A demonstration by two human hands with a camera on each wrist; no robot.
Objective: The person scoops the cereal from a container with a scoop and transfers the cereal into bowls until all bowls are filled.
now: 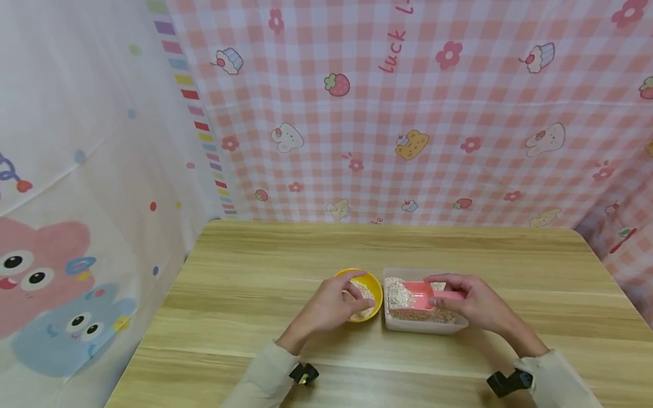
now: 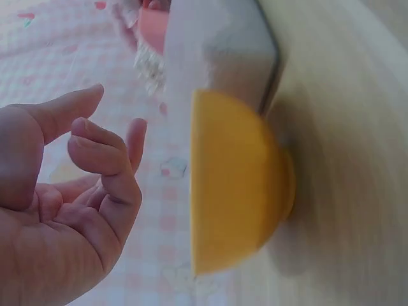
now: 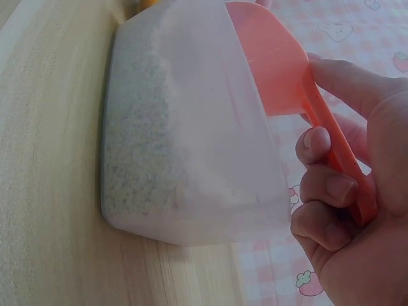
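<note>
My right hand (image 1: 471,297) grips a pink scoop (image 1: 419,295) by its handle, with the fingers curled round it in the right wrist view. The scoop is at the top of a translucent plastic box (image 1: 425,327), which holds pale flakes, perhaps oats. A heap of whitish flakes (image 1: 399,293) lies at the scoop's front end. My left hand (image 1: 331,306) hovers over a yellow bowl (image 2: 236,185), its thumb and fingers loosely bent around nothing. A gap separates that hand from the bowl in the left wrist view. Some flakes (image 1: 362,292) lie inside the bowl.
The bowl and box stand side by side on a wooden table (image 1: 245,317). Behind the table hangs a pink checked cloth (image 1: 367,113), and a white cloth (image 1: 102,141) with cartoon figures hangs at the left. A black device (image 1: 510,382) is worn at each wrist.
</note>
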